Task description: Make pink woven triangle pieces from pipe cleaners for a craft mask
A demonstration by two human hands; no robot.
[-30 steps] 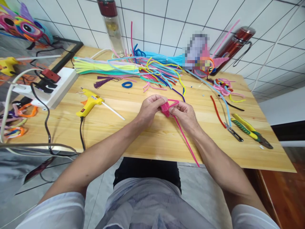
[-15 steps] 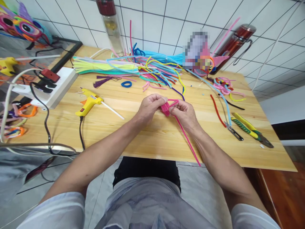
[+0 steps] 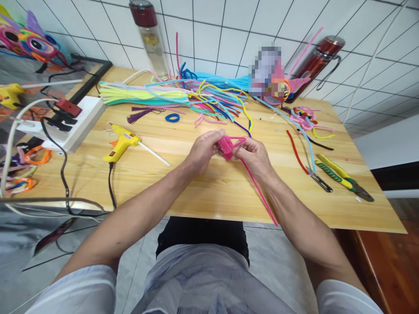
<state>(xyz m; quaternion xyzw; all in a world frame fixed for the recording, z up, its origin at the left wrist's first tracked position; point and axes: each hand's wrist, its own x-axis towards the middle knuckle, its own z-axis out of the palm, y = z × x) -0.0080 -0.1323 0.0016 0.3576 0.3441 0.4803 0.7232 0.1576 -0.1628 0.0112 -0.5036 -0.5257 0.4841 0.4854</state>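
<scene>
A bright pink pipe cleaner (image 3: 226, 146), folded into a flat block of tight side-by-side rows, is held between my two hands over the wooden table. My left hand (image 3: 207, 148) grips the block's left side between thumb and fingers. At its right edge, my right hand (image 3: 253, 156) pinches the strand, which makes a small loop above the thumb. The strand's loose tail (image 3: 260, 194) slants down to the right, past my right wrist to the table's front edge. Fingers partly hide the block's underside.
Left of my hands lies a yellow glue gun (image 3: 122, 141) with a white stick. Bundled pipe cleaners (image 3: 147, 94) stretch along the back. Yellow-green pliers (image 3: 343, 178) and small snips (image 3: 319, 179) lie right. A glass bottle (image 3: 150, 43), red flask (image 3: 319, 63) and power strip (image 3: 77, 124) stand around.
My left thumb has shifted slightly up and left, so more of the folded pink block shows. My right hand keeps its pinch. The whole view has moved slightly.
</scene>
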